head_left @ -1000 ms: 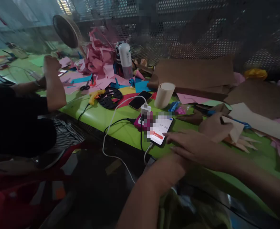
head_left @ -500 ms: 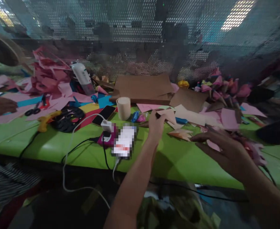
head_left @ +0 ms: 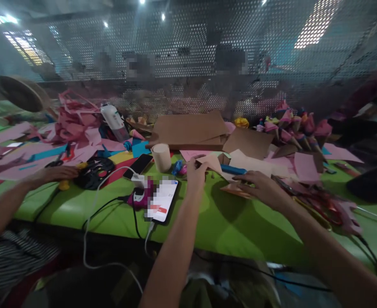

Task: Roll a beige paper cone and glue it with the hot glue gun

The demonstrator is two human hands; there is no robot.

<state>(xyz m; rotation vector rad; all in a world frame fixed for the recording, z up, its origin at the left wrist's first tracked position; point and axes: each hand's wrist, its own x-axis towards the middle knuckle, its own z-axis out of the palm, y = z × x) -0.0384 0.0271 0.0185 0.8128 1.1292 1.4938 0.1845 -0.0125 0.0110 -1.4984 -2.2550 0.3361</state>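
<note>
My left hand is closed on the edge of a pale peach paper piece. My right hand reaches in from the right, its fingers stretched out and a little apart. Its fingertips are over a folded peach paper and close to the right end of a slim blue object; whether they touch either I cannot tell. Behind the blue object lie more pale paper sheets. Beside my left hand are small blue and pink shiny wrapped pieces.
Left of my hands are a lit phone on a cable, a purple adapter, a dark phone and a cream cylinder. A co-worker's hand is at a yellow glue gun. Scissors lie right; cardboard stands behind.
My right hand has moved left and forward to the folded paper. My left hand has drawn its paper leftward, uncovering more of the blue object. The co-worker's hand has reached the glue gun.
</note>
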